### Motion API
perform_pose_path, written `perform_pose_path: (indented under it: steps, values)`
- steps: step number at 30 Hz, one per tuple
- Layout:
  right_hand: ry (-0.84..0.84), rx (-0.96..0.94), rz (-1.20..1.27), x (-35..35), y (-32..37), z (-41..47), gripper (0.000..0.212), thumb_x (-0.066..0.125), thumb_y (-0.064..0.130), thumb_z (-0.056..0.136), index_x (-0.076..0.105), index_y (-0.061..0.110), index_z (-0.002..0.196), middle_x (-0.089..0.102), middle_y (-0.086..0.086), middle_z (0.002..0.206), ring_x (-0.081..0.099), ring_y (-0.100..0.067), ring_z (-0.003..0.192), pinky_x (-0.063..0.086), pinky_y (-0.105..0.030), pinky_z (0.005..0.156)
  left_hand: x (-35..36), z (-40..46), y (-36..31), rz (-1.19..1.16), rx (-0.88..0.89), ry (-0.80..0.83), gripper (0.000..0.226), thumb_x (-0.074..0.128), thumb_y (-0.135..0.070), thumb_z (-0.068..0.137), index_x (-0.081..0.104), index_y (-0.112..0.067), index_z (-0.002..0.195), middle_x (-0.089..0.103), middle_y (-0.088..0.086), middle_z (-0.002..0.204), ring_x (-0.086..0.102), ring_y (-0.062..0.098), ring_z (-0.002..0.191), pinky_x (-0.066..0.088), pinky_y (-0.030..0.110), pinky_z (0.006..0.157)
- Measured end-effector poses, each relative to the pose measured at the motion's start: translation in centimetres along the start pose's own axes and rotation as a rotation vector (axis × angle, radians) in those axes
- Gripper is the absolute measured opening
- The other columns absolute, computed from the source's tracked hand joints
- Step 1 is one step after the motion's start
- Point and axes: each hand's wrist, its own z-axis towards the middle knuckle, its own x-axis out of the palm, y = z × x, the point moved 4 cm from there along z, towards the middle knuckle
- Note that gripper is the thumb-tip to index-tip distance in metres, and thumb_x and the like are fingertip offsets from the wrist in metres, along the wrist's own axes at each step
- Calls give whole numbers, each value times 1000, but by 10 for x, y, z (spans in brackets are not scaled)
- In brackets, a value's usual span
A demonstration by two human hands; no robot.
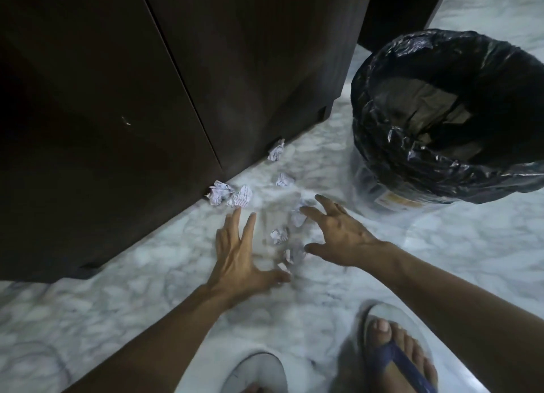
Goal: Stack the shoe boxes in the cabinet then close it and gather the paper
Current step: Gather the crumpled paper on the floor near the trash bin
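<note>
Crumpled paper scraps (279, 235) lie mid-frame between my left hand (235, 257) and right hand (341, 236), both spread wide, empty, just above the marble floor (471, 245).

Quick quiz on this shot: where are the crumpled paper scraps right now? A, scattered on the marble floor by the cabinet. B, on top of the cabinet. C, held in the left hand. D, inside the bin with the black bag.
A: the crumpled paper scraps lie on the marble floor beside the closed cabinet, while the left hand and right hand reach toward them, spread open and empty.
</note>
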Motion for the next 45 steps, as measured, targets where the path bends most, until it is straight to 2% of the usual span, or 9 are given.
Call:
perform_pose_path:
  steps: [4,12,16,19,24,28,34,40,45]
  values:
    - [46,-66,-37,8,3,5,87,67,55,81,17,40,152,-6,-3,163,1,-26,151,28,-45,117,10,-4,1,160,54,68,150,42,-100,36,-14,-23,152,-29,3,158,-31,22,144,-10,47,119]
    - [83,-153,-97,22,16,10,68,50,55,92,14,49,150,-14,-1,163,-8,-32,151,19,-54,118,7,5,4,150,-29,-121,93,30,-69,84,10,-11,154,-6,15,161,-5,34,148,2,54,117]
    - [114,-158,-157,23,18,15,80,58,58,86,11,49,150,-16,-2,163,-8,-32,150,17,-53,117,-3,17,4,204,-102,-212,80,56,-37,83,25,-4,149,12,22,158,15,44,144,22,62,111]
    - [29,-153,-163,20,20,23,71,59,49,90,22,42,149,-5,-5,164,4,-34,150,25,-50,115,-8,22,3,193,-141,-275,76,64,-28,80,33,-3,145,19,24,155,22,45,141,26,63,109]
    - [-141,-111,-156,15,14,49,55,66,37,88,45,31,138,17,-12,160,25,-38,142,39,-49,108,-13,33,7,105,-79,-355,84,47,-57,82,32,-5,146,15,22,156,16,42,143,25,62,108]
    - [-231,-86,-138,7,11,71,66,64,43,87,39,25,145,16,-19,161,21,-37,147,24,-47,118,-17,46,6,147,-90,-298,119,31,-95,61,27,-16,150,9,16,158,11,39,145,20,59,112]
    - [-150,-61,-138,1,16,102,78,51,48,94,2,37,154,-17,-3,163,-10,-26,151,15,-48,121,-9,58,7,158,-109,-276,110,44,-86,65,17,-27,154,0,14,161,0,39,147,8,61,113]
    - [-146,-75,-158,-15,25,132,81,61,44,90,10,36,152,-11,-4,163,-4,-32,150,23,-56,115,-10,64,11,194,-97,-363,85,61,-64,67,43,-28,141,21,19,153,19,44,139,19,64,109]
    - [-159,-89,-220,-26,20,150,82,67,53,81,24,31,147,13,-7,155,15,-31,144,39,-54,104,-11,72,23,186,-131,-370,76,66,-68,60,53,-29,125,31,16,142,26,38,127,21,63,109]
